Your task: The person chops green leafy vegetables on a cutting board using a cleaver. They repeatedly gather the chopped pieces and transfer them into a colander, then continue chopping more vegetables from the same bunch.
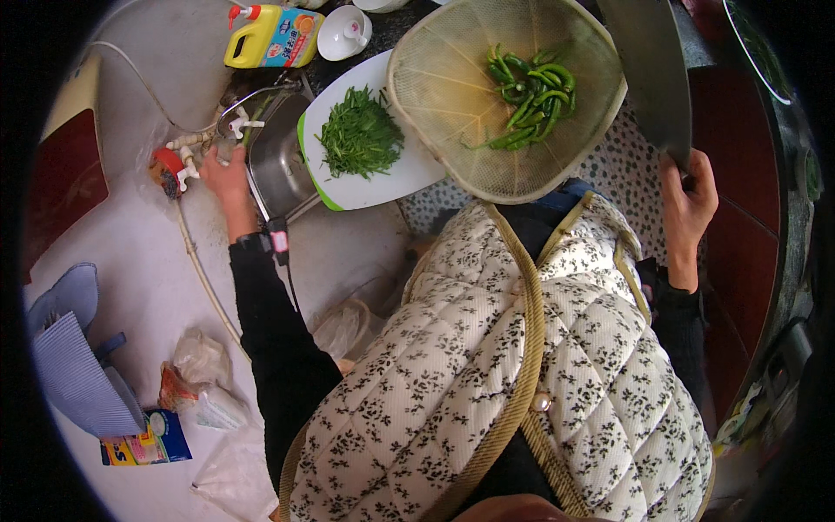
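Observation:
My right hand (pixel 691 205) grips the handle of a kitchen knife (pixel 652 78), its broad blade pointing away from me. At the wall beside the sink, my left hand (pixel 228 186) reaches to the white plastic tap (pixel 240 124); whether its fingers close on anything is unclear. A white cutting board (pixel 411 179) with a green edge lies partly over the stainless steel sink (pixel 280 163). Chopped green stalks (pixel 362 134) are heaped on the board. Overlapping the board's right end is a mesh basket (pixel 437 85) with several green chili peppers (pixel 535 98) inside.
A yellow detergent jug (pixel 274 39) with a red pump stands behind the sink, beside a white bowl (pixel 336 42) with a spoon in it. A hose (pixel 196 251) runs along the white wall. Plastic bags (pixel 202 359) and a blue striped cloth item (pixel 85 372) hang at left.

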`<action>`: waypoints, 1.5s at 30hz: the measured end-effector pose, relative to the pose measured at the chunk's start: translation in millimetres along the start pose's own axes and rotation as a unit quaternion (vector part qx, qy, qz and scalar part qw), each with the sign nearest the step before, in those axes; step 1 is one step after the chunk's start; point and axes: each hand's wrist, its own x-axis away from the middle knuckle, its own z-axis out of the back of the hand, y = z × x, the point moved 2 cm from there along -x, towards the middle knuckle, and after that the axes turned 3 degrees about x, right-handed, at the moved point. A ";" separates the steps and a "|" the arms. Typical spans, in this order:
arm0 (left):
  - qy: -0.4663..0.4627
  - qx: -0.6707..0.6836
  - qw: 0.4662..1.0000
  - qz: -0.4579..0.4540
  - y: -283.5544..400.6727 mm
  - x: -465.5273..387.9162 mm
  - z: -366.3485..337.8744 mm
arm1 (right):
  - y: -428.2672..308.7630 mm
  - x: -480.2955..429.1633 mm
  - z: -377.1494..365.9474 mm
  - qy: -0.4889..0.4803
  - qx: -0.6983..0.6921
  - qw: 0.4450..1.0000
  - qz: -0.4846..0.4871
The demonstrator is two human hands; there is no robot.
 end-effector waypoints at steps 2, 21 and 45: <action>-0.031 -0.124 0.962 -0.242 48.1 31.1 -35.7 | 1.5 1.0 1.6 -0.004 0.009 1.000 -0.012; -0.598 -0.183 0.606 -0.492 172.6 164.0 -273.2 | 27.7 50.7 18.6 0.112 -0.009 0.991 -0.065; -0.307 0.151 0.934 0.099 31.7 -25.4 -15.5 | 9.0 35.2 8.0 0.090 -0.015 0.996 -0.015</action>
